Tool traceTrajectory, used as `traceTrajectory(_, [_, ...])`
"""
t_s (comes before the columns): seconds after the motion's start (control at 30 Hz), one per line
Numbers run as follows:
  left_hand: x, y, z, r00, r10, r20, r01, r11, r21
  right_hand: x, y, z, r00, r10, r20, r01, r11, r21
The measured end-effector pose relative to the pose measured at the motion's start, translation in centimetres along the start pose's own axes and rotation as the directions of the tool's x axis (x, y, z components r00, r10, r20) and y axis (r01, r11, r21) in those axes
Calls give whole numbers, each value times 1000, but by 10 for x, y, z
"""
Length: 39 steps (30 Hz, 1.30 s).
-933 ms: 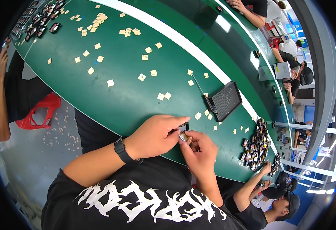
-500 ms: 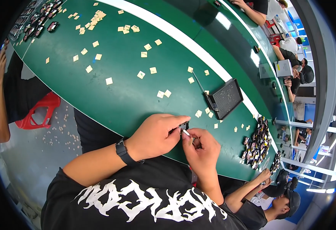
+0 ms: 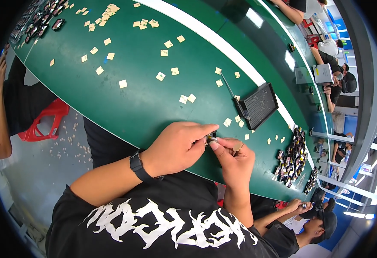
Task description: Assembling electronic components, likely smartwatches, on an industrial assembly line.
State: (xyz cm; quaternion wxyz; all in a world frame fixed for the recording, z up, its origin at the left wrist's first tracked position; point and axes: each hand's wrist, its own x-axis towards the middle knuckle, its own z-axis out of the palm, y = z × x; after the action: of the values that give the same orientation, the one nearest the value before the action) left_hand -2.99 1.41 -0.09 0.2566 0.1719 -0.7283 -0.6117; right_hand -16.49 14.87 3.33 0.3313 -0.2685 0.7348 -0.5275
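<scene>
Near the table's front edge, my left hand [image 3: 177,146] is closed on a small black part [image 3: 210,135], held between thumb and forefinger. My right hand [image 3: 236,165] meets it from the right, with thumb and forefinger pinched against the part. A small shiny, light-coloured piece shows at their tips, too small to name. Tucked in the fingers of this same hand is a cream paper square [image 3: 238,147]. Much of the black part is covered by my fingers.
Cream squares [image 3: 123,84] lie scattered over the green table [image 3: 145,112]. A black tray [image 3: 261,105] with a screwdriver [image 3: 228,86] leaning on it stands ahead to the right. Black parts are heaped right [image 3: 291,161] and far left [image 3: 40,21]. Co-workers sit on both sides, one near a red stool [image 3: 46,122].
My right hand has shifted slightly right and up, its thumb and forefinger now against the black part. The cream square now shows in its fingers. The light strip between the hands is less visible.
</scene>
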Motion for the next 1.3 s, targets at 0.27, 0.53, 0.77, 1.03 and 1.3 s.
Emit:
traceTrajectory(0.27, [0,-1,0,1000,-6,-23,6,1000,-9,3,-4,2,994,-112,0,109,963,-246])
traceTrajectory(0.53, [1,-3,-1,1000,-5,-8,5,999,-34,3,-2,7,1000,-8,21,11,992,-129])
traceTrajectory(0.77, [2,-3,-8,1000,-5,29,5,1000,4,8,-12,15,966,253,51,-258,955,145])
traceTrajectory(1.03, [0,-6,-14,991,-47,129,66,987,-148,16,-13,17,969,241,55,-248,939,240])
traceTrajectory(1.3, [1,1,-13,969,-170,182,225,911,-345,13,-11,17,973,210,97,-228,941,248])
